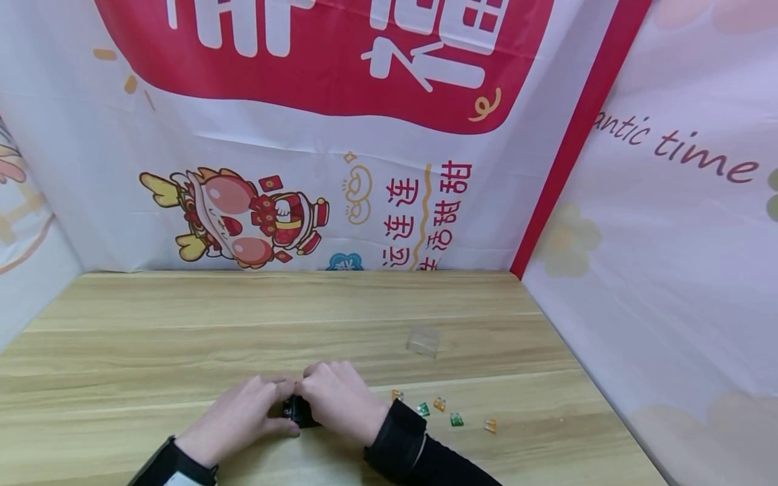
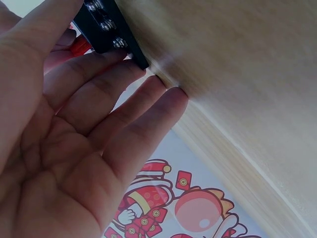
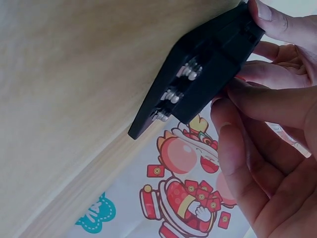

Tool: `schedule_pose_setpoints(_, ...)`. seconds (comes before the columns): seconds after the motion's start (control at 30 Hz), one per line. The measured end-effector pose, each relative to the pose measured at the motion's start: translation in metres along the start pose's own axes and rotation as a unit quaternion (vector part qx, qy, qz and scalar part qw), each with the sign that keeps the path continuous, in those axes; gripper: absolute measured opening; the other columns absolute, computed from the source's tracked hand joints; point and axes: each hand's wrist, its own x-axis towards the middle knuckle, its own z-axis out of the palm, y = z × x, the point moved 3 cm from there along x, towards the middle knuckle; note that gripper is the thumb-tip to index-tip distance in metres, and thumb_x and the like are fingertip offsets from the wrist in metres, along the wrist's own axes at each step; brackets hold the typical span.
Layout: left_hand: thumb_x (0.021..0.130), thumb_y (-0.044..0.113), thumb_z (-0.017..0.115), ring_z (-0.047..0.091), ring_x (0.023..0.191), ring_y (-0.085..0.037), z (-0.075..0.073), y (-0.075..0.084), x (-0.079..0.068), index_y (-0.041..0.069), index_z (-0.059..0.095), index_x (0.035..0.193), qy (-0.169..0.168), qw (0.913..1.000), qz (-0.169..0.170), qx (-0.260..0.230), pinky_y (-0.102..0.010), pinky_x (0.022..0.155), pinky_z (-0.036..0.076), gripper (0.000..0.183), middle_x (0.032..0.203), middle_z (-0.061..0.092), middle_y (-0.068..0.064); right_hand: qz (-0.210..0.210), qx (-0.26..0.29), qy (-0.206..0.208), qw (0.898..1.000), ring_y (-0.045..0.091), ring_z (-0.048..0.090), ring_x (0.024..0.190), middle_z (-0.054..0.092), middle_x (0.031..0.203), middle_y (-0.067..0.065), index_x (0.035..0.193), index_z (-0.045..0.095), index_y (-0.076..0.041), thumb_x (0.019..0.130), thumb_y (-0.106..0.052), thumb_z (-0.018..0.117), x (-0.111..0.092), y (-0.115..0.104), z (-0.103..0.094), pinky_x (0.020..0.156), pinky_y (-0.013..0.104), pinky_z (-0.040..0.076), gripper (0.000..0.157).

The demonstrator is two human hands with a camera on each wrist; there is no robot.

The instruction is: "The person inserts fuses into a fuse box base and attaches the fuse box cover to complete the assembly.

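Observation:
A black fuse box (image 3: 208, 64) with a row of metal screw terminals lies on the table between the two hands. The left hand (image 1: 243, 413) grips it, thumb on the near side and fingers on the far side; its fingertips show at the box edge in the left wrist view. Over the top of the box, the right hand (image 1: 342, 398) has its fingers bent and pinches a small red fuse (image 2: 80, 45), mostly hidden by the fingers. Right of the hands lie several small blade fuses, among them a green fuse (image 1: 456, 420) and an orange fuse (image 1: 490, 425).
A clear plastic cover (image 1: 423, 341) lies on the wooden table (image 1: 182, 317), beyond the loose fuses. Printed cloth walls (image 1: 292, 135) stand at the back and both sides of the table.

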Motion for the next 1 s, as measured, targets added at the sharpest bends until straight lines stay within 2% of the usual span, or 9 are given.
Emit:
schedule_pose_setpoints(0.27,0.077,0.044,0.073,0.052,0.074,-0.002,0.0015,0.0018,0.0023,0.025,0.062,0.098,0.001,1.0000,0.002,-0.002,-0.025,0.063,0.041,0.030,0.094,0.062,0.015,0.025,0.038,-0.014,0.999,-0.003,0.039,0.052,0.051,0.066,-0.014,0.082,0.071,-0.023,0.080,-0.011,0.072,-0.0035,0.0051,0.0032,0.046,0.014,0.027,0.012)
schedule_pose_setpoints(0.4,0.077,0.044,0.073,0.053,0.078,-0.002,0.0008,0.0016,0.0021,0.026,0.063,0.101,0.000,1.0000,0.002,-0.006,-0.025,0.066,0.043,0.031,0.099,0.063,0.013,0.020,0.039,-0.009,0.999,-0.003,0.039,0.052,0.051,0.065,-0.014,0.083,0.072,-0.025,0.081,-0.012,0.071,-0.0029,0.0061,0.0031,0.045,0.013,0.027,0.013)
schedule_pose_setpoints(0.6,0.077,0.044,0.073,0.054,0.078,-0.001,0.0012,0.0009,0.0014,0.025,0.063,0.100,0.001,1.0000,0.007,0.001,-0.026,0.066,0.044,0.032,0.099,0.063,0.012,0.014,0.031,-0.004,0.999,-0.003,0.040,0.052,0.051,0.066,-0.014,0.081,0.072,-0.026,0.077,-0.010,0.072,-0.0018,0.0053,0.0018,0.046,0.013,0.028,0.017)
schedule_pose_setpoints(0.77,0.076,0.046,0.074,0.055,0.081,0.000,0.0015,0.0011,0.0011,0.024,0.065,0.108,0.000,0.9999,-0.004,0.009,-0.027,0.070,0.045,0.040,0.103,0.064,0.012,0.014,0.034,-0.009,0.999,-0.002,0.039,0.053,0.049,0.067,-0.013,0.083,0.073,-0.025,0.079,-0.011,0.072,-0.0021,0.0046,0.0005,0.046,0.013,0.028,0.015)
schedule_pose_setpoints(1.0,0.076,0.047,0.073,0.056,0.085,-0.002,0.0006,0.0014,-0.0008,0.022,0.065,0.109,0.011,0.9996,0.004,0.026,-0.029,0.071,0.045,0.041,0.104,0.063,0.012,0.009,0.032,-0.023,0.999,-0.001,0.038,0.052,0.047,0.067,-0.013,0.088,0.072,-0.026,0.078,-0.011,0.070,-0.0008,0.0038,0.0006,0.045,0.014,0.028,0.018)
